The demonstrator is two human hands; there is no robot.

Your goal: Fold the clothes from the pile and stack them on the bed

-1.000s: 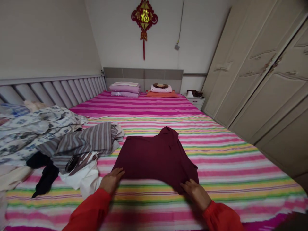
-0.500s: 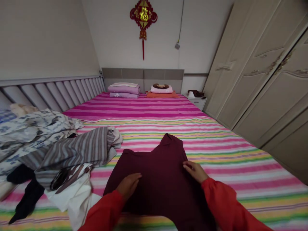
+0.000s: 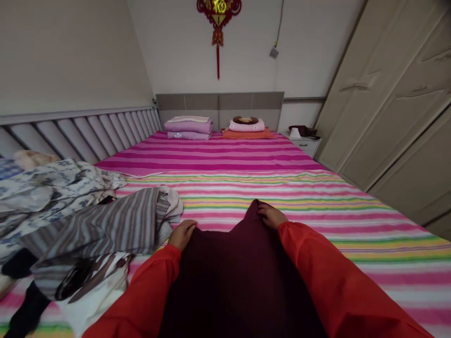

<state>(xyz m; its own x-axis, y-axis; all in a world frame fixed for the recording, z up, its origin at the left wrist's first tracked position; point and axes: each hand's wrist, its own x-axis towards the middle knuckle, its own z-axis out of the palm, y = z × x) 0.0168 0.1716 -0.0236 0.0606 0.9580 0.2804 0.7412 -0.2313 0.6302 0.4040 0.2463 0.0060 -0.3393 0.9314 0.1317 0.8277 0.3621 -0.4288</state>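
A dark maroon garment (image 3: 236, 277) lies spread on the striped bed, its near end running out of the bottom of the view. My left hand (image 3: 182, 234) grips its far left corner, fingers closed on the cloth. At the far right corner, my right hand (image 3: 272, 216) pinches the fabric near a raised peak. Both arms are in red sleeves. What exact kind of garment it is, I cannot tell.
On the left side of the bed lies a heap of clothes: a grey striped garment (image 3: 105, 225), a white floral cloth (image 3: 66, 183) and dark socks (image 3: 30, 305). Folded purple bedding (image 3: 188, 126) and a pink pillow (image 3: 246, 126) sit by the headboard (image 3: 197, 103). A wardrobe (image 3: 394, 112) stands on the right.
Both hands have moved forward from the middle and right edge of the maroon garment to its far corners and closed on them. The view has shifted slightly.
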